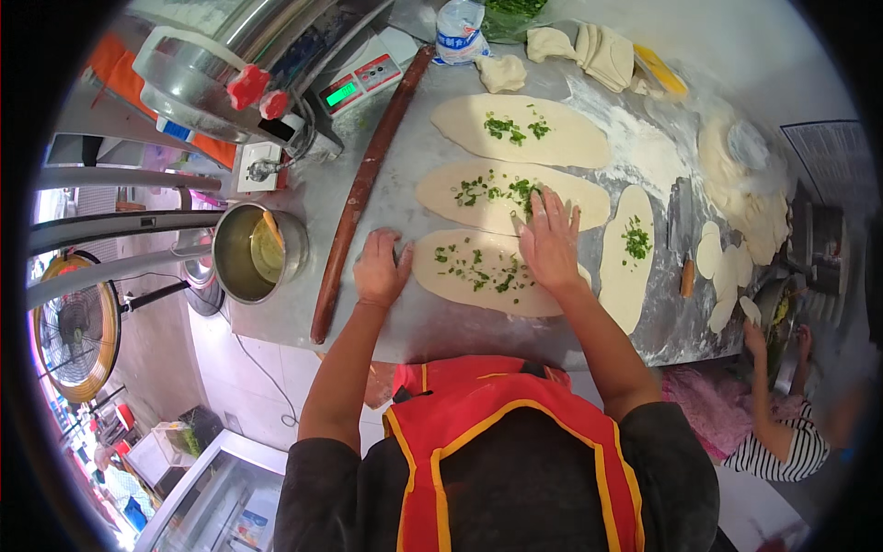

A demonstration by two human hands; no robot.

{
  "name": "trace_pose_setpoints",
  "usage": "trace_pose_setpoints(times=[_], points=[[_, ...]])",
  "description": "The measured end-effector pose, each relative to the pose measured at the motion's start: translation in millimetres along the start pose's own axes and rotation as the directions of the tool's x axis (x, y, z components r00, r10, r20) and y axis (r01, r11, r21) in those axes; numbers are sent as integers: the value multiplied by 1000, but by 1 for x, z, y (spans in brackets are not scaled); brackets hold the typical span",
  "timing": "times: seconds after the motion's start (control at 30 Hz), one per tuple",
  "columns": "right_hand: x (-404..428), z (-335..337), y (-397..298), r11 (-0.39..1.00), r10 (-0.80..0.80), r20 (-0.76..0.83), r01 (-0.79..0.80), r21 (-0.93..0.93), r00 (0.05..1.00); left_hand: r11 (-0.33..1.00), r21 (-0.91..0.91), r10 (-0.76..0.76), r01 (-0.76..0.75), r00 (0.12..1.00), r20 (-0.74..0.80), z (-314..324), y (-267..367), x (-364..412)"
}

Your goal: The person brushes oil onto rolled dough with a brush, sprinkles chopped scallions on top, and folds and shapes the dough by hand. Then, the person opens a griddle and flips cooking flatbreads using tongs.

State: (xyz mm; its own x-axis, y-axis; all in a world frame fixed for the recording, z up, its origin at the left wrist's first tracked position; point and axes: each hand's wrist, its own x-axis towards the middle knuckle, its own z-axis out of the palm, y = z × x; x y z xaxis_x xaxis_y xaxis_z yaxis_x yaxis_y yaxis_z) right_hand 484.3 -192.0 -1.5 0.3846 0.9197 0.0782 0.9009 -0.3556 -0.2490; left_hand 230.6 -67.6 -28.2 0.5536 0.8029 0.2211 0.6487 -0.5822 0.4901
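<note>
My right hand [554,245] lies palm down, fingers extended, on the right half of the middle dough sheet [441,181], touching chopped scallions [522,190] there. What is under the palm is hidden. My left hand [381,270] rests on the metal table at the left tip of the near dough sheet [448,293]. It holds nothing, its thumb apart from the fingers. Scallions are scattered over the near sheet too. A far dough sheet [569,141] has small scallion heaps. Right of my right forearm, a narrow dough sheet [624,297] lies lengthwise with a scallion heap.
A long wooden rolling pin [359,200] lies left of the sheets, near a metal pot [227,252] and digital scale [365,81]. To the right are a wood-handled scraper [681,214], dough rounds [724,283] and a large dough mass [721,148]. A co-worker's hand [754,337] holds a dough piece.
</note>
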Motion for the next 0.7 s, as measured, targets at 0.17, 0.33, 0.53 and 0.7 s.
trace_pose_setpoints(times=[0.17,0.33,0.53,0.7], points=[[-14,1,1,999,-24,154,29,-35,988,1000,5,-13,13,1000,17,2,-1,-1],[-32,-20,32,997,72,56,-70,-28,996,999,13,-32,32,999,38,4,-3,0],[-26,-16,63,958,215,-124,-184,222,969,999,13,-40,40,999,29,2,1,0],[2,-5,52,933,276,-238,-200,299,931,999,29,-14,13,999,32,1,1,0]])
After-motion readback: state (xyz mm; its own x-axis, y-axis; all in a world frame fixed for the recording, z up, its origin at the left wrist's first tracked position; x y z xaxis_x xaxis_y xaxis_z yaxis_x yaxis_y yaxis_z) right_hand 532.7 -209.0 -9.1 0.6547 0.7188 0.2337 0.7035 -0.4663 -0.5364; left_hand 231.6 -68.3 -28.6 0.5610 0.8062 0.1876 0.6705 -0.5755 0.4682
